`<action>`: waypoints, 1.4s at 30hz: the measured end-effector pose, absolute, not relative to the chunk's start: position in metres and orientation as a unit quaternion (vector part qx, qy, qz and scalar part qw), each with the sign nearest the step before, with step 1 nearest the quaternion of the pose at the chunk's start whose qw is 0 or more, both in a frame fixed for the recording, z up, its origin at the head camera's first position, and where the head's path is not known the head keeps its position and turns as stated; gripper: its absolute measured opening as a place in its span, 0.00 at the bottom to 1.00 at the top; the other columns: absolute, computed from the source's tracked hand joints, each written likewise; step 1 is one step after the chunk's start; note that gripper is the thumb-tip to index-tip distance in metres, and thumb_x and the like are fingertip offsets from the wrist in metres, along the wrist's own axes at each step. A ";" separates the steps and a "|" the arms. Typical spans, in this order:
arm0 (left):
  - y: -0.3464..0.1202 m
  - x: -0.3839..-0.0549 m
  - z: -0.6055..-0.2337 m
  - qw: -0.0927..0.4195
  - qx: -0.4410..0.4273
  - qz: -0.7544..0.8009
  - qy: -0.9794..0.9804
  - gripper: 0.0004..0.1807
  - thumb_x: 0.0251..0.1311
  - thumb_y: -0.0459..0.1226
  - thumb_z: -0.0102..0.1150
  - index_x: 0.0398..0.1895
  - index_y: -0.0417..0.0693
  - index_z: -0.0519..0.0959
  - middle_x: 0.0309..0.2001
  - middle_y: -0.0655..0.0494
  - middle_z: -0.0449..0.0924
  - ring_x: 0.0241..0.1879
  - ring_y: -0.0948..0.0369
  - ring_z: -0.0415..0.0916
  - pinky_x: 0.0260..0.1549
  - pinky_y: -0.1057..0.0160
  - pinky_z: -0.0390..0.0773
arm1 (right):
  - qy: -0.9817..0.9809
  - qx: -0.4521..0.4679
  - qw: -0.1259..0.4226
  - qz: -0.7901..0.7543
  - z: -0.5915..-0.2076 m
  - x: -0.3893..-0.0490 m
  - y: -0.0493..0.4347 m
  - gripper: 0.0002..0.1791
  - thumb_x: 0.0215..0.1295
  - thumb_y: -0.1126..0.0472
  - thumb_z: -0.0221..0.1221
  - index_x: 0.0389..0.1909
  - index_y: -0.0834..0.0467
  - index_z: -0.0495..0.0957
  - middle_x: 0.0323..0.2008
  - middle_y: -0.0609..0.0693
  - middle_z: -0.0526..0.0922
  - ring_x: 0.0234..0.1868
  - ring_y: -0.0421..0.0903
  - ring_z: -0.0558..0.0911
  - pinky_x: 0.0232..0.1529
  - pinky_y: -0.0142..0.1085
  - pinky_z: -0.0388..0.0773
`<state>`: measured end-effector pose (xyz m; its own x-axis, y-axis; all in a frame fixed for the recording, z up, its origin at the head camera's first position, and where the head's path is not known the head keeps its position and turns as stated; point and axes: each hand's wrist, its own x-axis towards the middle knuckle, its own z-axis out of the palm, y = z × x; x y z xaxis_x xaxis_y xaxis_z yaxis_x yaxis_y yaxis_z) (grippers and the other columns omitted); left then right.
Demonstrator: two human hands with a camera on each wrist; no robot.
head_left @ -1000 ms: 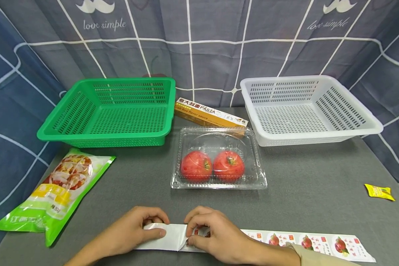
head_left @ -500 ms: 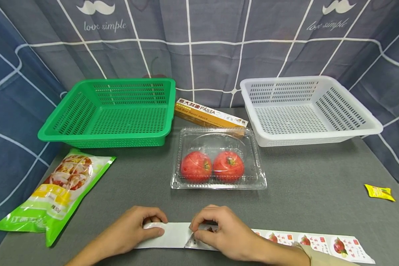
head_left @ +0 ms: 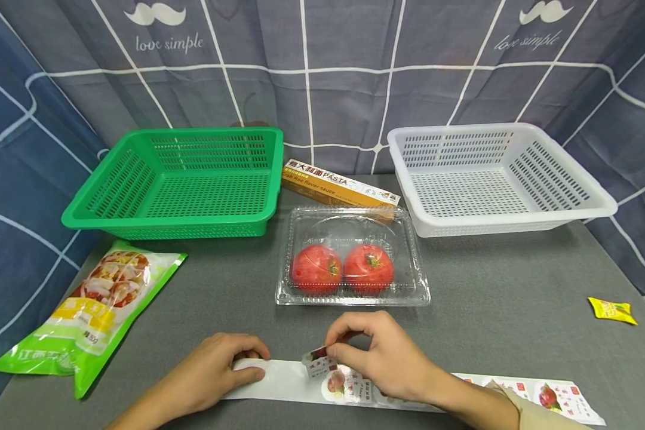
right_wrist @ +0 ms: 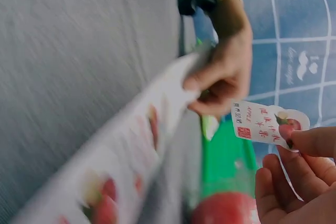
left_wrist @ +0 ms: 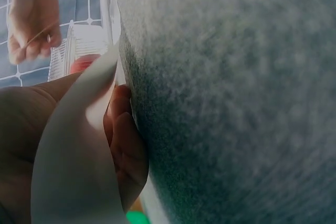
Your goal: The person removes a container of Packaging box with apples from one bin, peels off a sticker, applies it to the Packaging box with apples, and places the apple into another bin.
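Note:
My left hand pinches the left end of a long strip of apple stickers on the table, thumb on top. That end is bare white backing; printed stickers follow to the right. Between thumb and fingers, my right hand holds one peeled sticker just above the strip. In the right wrist view this sticker shows red fruit and writing, free of the strip. In the left wrist view, the backing curves across my left palm. Behind the hands, a clear lidded box holds two red apples.
A green basket stands at back left and a white basket at back right. Between them lies a pasta box. A green food bag lies at left, a small yellow packet at far right.
My right hand has moved right and up, and the sticker whose edge it was lifting has come off the strip. My left hand has stayed on the strip's end.

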<state>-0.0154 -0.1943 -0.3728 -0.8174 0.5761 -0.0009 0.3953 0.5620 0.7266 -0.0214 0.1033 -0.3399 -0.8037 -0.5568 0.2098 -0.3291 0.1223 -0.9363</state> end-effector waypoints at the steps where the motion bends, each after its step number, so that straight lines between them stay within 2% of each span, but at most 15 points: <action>1: -0.194 -0.015 -0.373 0.118 0.279 0.376 0.876 0.06 0.58 0.40 0.69 0.36 0.59 0.82 0.28 0.76 0.74 0.27 0.75 0.70 0.26 0.69 0.72 | 0.749 -0.292 0.085 -0.589 -0.337 -0.025 0.105 0.06 0.63 0.70 0.63 0.33 0.55 0.83 0.32 0.43 0.84 0.35 0.42 0.83 0.41 0.38 0.81; 4: -0.194 -0.016 -0.373 0.110 0.285 0.371 0.877 0.05 0.58 0.40 0.69 0.36 0.59 0.82 0.29 0.76 0.74 0.27 0.75 0.70 0.26 0.69 0.71 | 0.763 -0.267 0.050 -0.587 -0.326 -0.037 0.112 0.08 0.61 0.72 0.64 0.34 0.55 0.84 0.32 0.42 0.85 0.35 0.43 0.83 0.41 0.38 0.81; 8: -0.193 -0.016 -0.372 0.110 0.285 0.360 0.881 0.05 0.59 0.40 0.68 0.36 0.59 0.82 0.29 0.76 0.74 0.28 0.75 0.69 0.26 0.69 0.71 | 0.771 -0.234 0.002 -0.593 -0.312 -0.052 0.123 0.08 0.58 0.74 0.65 0.33 0.59 0.85 0.33 0.45 0.85 0.33 0.43 0.82 0.35 0.35 0.81; 14: -0.193 -0.015 -0.372 0.115 0.289 0.342 0.887 0.04 0.60 0.39 0.68 0.36 0.60 0.83 0.32 0.74 0.76 0.31 0.74 0.70 0.29 0.67 0.72 | 0.780 -0.197 -0.032 -0.593 -0.300 -0.074 0.133 0.04 0.59 0.73 0.65 0.34 0.63 0.84 0.33 0.51 0.86 0.31 0.43 0.83 0.34 0.32 0.80; 17: -0.193 -0.014 -0.372 0.103 0.297 0.324 0.892 0.04 0.60 0.40 0.67 0.36 0.61 0.83 0.33 0.72 0.78 0.33 0.73 0.72 0.32 0.64 0.74 | 0.793 -0.181 -0.040 -0.580 -0.299 -0.086 0.137 0.04 0.60 0.74 0.64 0.34 0.63 0.84 0.32 0.52 0.85 0.30 0.46 0.83 0.32 0.31 0.79; 21: -0.192 -0.012 -0.371 0.079 0.304 0.299 0.901 0.02 0.62 0.42 0.66 0.36 0.61 0.84 0.35 0.75 0.78 0.36 0.71 0.75 0.35 0.61 0.76 | 0.800 -0.169 -0.032 -0.575 -0.300 -0.102 0.140 0.04 0.61 0.73 0.64 0.35 0.64 0.83 0.30 0.54 0.84 0.29 0.52 0.82 0.26 0.31 0.75; 24: -0.192 -0.011 -0.369 0.068 0.302 0.289 0.906 0.03 0.63 0.45 0.64 0.37 0.61 0.84 0.36 0.77 0.77 0.38 0.70 0.76 0.36 0.60 0.77 | 0.803 -0.164 -0.023 -0.572 -0.301 -0.111 0.140 0.04 0.61 0.73 0.63 0.35 0.64 0.83 0.32 0.54 0.83 0.29 0.54 0.82 0.23 0.31 0.72; 28: -0.192 -0.010 -0.365 0.076 0.296 0.278 0.911 0.04 0.63 0.46 0.64 0.39 0.61 0.84 0.38 0.76 0.78 0.39 0.70 0.76 0.38 0.58 0.77 | 0.817 -0.166 -0.016 -0.552 -0.303 -0.120 0.140 0.04 0.61 0.73 0.63 0.36 0.64 0.84 0.35 0.53 0.83 0.28 0.52 0.81 0.23 0.31 0.72; 33: -0.192 -0.008 -0.360 0.084 0.290 0.254 0.919 0.06 0.61 0.44 0.67 0.40 0.61 0.83 0.40 0.74 0.78 0.42 0.67 0.76 0.41 0.56 0.77 | 0.840 -0.176 -0.020 -0.512 -0.307 -0.129 0.140 0.06 0.61 0.72 0.62 0.37 0.63 0.84 0.35 0.53 0.84 0.26 0.50 0.79 0.25 0.32 0.75; 38: -0.186 -0.008 -0.353 0.055 0.251 0.237 0.937 0.06 0.59 0.46 0.68 0.39 0.64 0.83 0.40 0.75 0.78 0.43 0.68 0.76 0.42 0.56 0.77 | 0.848 -0.193 -0.030 -0.493 -0.312 -0.133 0.138 0.06 0.60 0.74 0.62 0.36 0.64 0.85 0.34 0.53 0.84 0.25 0.51 0.80 0.25 0.33 0.76; 42: -0.177 -0.012 -0.345 0.015 0.189 0.279 0.942 0.08 0.59 0.44 0.70 0.40 0.62 0.83 0.41 0.75 0.78 0.40 0.70 0.75 0.39 0.59 0.77 | 0.859 -0.202 -0.040 -0.469 -0.314 -0.137 0.138 0.07 0.60 0.74 0.62 0.36 0.63 0.85 0.34 0.52 0.84 0.25 0.48 0.79 0.27 0.33 0.75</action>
<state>-0.0120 -0.1771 -0.3448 -0.9284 0.3635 0.0771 0.3469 0.7734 0.5306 -0.1365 0.1377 -0.3139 -0.9150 -0.3096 0.2585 -0.3848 0.4781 -0.7896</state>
